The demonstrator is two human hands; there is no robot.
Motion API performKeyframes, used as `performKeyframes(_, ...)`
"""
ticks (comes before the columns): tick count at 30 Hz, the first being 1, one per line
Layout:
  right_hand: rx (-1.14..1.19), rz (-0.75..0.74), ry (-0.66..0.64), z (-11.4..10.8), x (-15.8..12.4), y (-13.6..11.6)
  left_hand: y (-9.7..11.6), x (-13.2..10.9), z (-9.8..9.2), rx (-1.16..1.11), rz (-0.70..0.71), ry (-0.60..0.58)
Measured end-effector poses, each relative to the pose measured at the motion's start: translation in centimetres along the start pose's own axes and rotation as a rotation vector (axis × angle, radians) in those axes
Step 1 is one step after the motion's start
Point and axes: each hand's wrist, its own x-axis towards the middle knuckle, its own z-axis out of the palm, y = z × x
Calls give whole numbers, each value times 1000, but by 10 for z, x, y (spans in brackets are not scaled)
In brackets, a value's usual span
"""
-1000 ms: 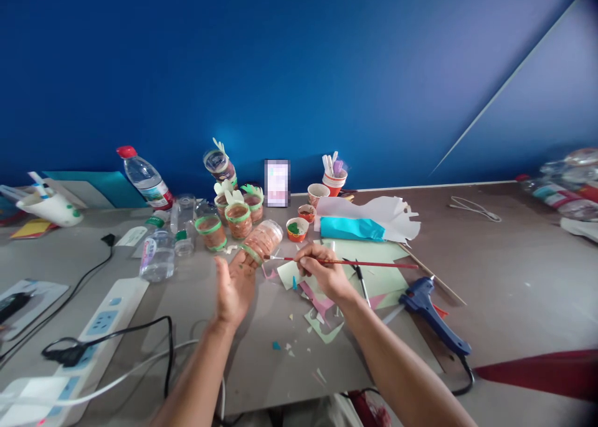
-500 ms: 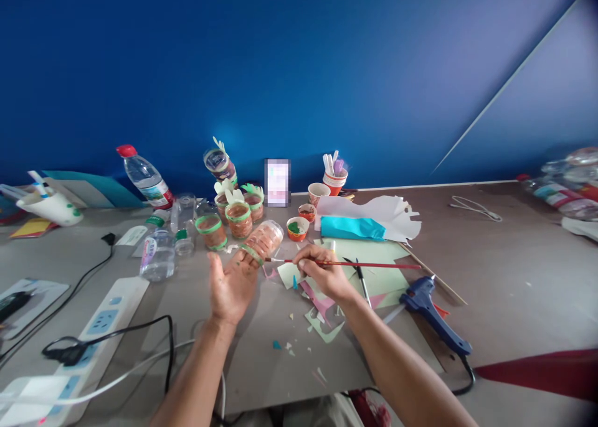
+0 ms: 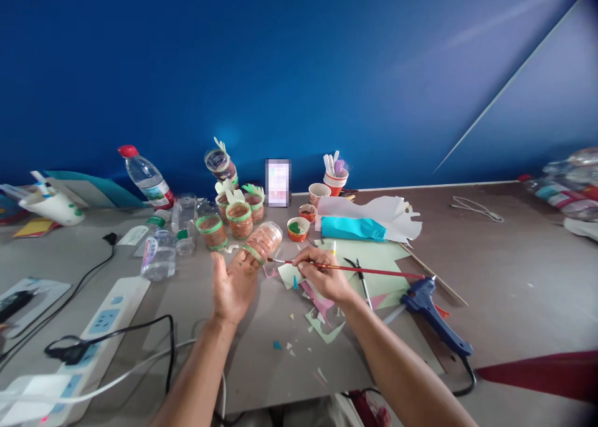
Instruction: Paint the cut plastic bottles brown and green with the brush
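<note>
Paintbrush (image 3: 346, 267) handle dipping slightly; right hand (image 3: 322, 274) pinching it near bristles. Left hand (image 3: 232, 287) propping painted bottle cup (image 3: 263, 241) on fingers: light, crushable; hold by rim.

Paintbrush (image 3: 355, 268) in the right hand (image 3: 324, 276) at a steeper slant, tail end nearer the glue gun (image 3: 434, 318).

Desk clutter: blue plastic hot glue gun (image 3: 432, 315) lying at right. Long white power strip (image 3: 100, 327) far left, black plug (image 3: 65, 353) on it. Clear plastic water bottle with red cap (image 3: 147, 178) leaning at back. Brown-painted plastic cups with green bands (image 3: 239, 218) bunched mid-back. Small orange paper cup of green paint (image 3: 298, 228) just beside rolled teal paper (image 3: 352, 228), white cut paper sheet (image 3: 374, 208) behind. Black pen (image 3: 362, 284) on pale green paper sheet (image 3: 374, 253).
</note>
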Motion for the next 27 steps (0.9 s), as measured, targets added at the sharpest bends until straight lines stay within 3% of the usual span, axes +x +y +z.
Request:
performKeyframes(5, 26, -6, 25, 4, 0, -4, -3, -2, 1, 36, -22, 33)
performKeyframes(14, -191, -176, -22, 1, 0, -8, -1, -1, 5, 28, -28, 22)
performKeyframes(21, -59, -56, 77, -1, 1, -7, -2, -1, 3, 12, -28, 24)
performKeyframes(27, -66, -47, 54, 0, 2, -3, -2, -2, 0, -26, -43, 30)
